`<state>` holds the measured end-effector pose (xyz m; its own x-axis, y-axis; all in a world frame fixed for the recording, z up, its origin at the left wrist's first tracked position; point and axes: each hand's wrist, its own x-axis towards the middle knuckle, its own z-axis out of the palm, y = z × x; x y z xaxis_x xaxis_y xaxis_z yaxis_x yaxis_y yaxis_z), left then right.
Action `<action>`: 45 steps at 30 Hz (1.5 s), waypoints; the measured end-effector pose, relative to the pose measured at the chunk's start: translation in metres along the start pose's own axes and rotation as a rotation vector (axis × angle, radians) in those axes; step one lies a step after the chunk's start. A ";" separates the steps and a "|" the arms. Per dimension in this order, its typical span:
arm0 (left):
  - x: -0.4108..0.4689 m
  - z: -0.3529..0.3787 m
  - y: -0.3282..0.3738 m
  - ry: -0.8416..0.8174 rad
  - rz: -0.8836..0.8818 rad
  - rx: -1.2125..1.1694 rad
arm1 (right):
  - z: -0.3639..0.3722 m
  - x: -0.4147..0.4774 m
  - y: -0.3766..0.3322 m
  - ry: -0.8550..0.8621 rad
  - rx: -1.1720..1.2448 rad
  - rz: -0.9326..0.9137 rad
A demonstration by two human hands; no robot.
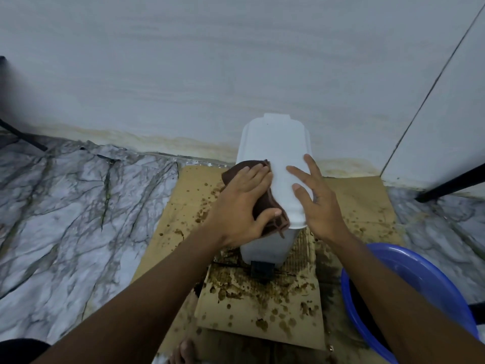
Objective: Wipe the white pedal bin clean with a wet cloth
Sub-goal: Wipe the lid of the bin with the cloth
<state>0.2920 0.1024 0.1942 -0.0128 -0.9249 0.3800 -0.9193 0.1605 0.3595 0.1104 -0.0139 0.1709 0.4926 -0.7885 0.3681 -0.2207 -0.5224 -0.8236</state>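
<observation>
The left hand (pixel 242 203) presses a brown cloth (pixel 265 203) flat on the lid of the white bin (pixel 275 143), right hand (pixel 313 198) resting open beside it, the bin standing on stained cardboard (pixel 262 306) against the wall (pixel 210 74), near a blue basin (pixel 420 274).

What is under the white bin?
The white pedal bin stands on stained cardboard, laid over the marble-patterned floor. The cardboard directly beneath its base is hidden, and so is the floor below.
</observation>
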 end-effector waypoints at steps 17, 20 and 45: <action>0.014 -0.002 0.007 -0.035 0.053 0.064 | -0.001 0.001 0.003 -0.008 -0.014 0.016; 0.020 0.001 0.014 -0.037 0.095 0.073 | -0.004 0.001 0.003 -0.049 -0.024 0.016; 0.099 -0.010 -0.021 -0.295 -0.202 0.037 | -0.002 -0.003 -0.009 -0.033 0.068 0.112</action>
<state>0.3140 0.0104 0.2329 0.0624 -0.9973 0.0399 -0.9283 -0.0432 0.3694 0.1093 -0.0072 0.1783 0.4957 -0.8290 0.2588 -0.2192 -0.4078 -0.8863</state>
